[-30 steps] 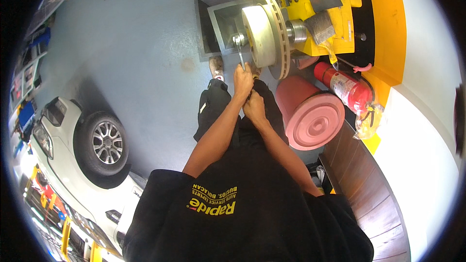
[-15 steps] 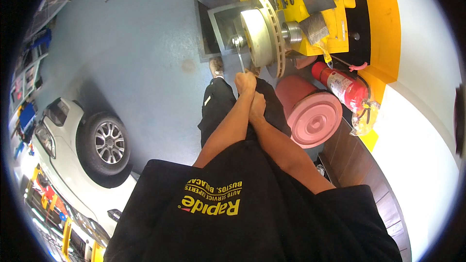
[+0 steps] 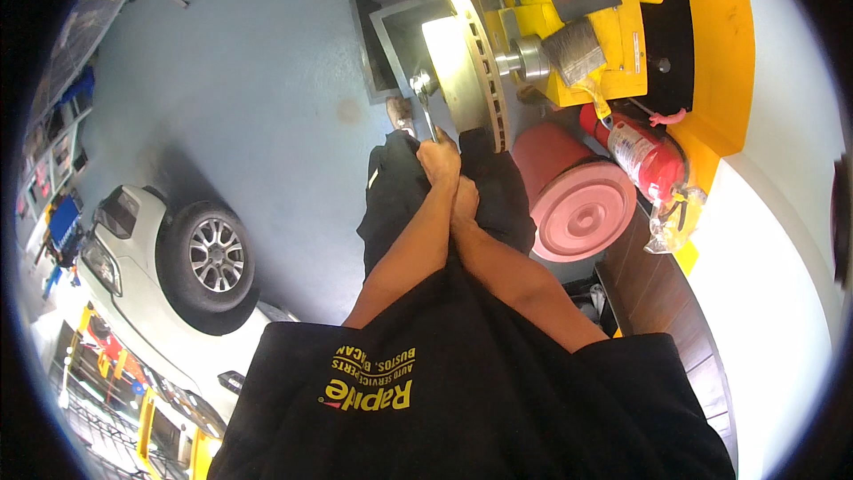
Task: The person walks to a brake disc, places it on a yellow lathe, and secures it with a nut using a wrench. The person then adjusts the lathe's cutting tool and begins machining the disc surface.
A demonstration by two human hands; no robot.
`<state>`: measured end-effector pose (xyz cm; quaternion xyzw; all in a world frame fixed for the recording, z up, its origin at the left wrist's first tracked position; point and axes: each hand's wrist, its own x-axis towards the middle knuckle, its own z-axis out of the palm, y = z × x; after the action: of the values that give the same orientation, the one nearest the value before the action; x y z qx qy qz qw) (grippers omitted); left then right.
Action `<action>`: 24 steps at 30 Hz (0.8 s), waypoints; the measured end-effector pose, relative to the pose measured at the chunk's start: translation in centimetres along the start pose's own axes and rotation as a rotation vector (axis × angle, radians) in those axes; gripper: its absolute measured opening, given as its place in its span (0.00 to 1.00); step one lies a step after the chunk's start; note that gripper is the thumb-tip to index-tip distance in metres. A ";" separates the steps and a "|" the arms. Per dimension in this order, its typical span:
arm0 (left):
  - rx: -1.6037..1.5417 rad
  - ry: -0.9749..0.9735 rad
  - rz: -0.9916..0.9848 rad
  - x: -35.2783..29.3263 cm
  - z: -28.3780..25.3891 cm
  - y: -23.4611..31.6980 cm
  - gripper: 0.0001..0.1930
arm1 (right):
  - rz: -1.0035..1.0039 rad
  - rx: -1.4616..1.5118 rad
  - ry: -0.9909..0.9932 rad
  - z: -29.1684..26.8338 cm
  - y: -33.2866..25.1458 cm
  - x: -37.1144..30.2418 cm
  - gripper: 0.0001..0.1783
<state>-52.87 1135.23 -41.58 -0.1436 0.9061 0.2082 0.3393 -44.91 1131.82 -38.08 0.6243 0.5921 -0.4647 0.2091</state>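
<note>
My left hand (image 3: 439,161) is closed round the handle of a metal wrench (image 3: 427,115). The wrench's far end sits on the nut (image 3: 420,84) at the end of the shaft. Just right of it stands a brake disc (image 3: 458,69), held upright on a yellow machine (image 3: 582,44). My right hand (image 3: 465,200) is closed too, tucked against my left wrist. Its fingers are partly hidden behind my left forearm, so what they grip does not show.
A pink lidded bucket (image 3: 582,212) stands right of my legs, beside a red fire extinguisher (image 3: 644,156). A metal tray (image 3: 388,44) lies below the disc. At left, a white vehicle (image 3: 151,276) has its wheel turned out. A brown wood-look panel (image 3: 662,302) runs along the right.
The view has shifted slightly. Disc, wrench and both hands appear a little further left in it, while the vehicle and extinguisher appear further right. My left hand's grip on the wrench is unchanged.
</note>
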 end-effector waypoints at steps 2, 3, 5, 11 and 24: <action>0.026 0.041 0.051 0.1 0.3 -0.5 0.29 | 0.004 0.013 -0.023 -0.4 -0.4 -0.3 0.17; 0.035 0.034 0.048 0.2 0.4 -0.4 0.29 | 0.002 0.020 -0.032 -0.6 -0.6 -0.2 0.17; 0.050 0.022 0.039 0.4 0.5 -0.3 0.29 | -0.011 0.010 -0.015 0.0 0.2 0.2 0.17; 0.031 0.046 0.071 0.7 1.4 -0.9 0.29 | -0.021 0.063 -0.009 2.0 2.7 1.9 0.19; 0.007 0.030 -0.014 0.2 1.1 -0.2 0.30 | -0.068 0.032 -0.064 3.0 4.0 3.0 0.19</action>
<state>-52.32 1135.56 -42.49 -0.1520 0.9107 0.2004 0.3277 -42.53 1130.21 -43.20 0.5920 0.5985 -0.5005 0.2020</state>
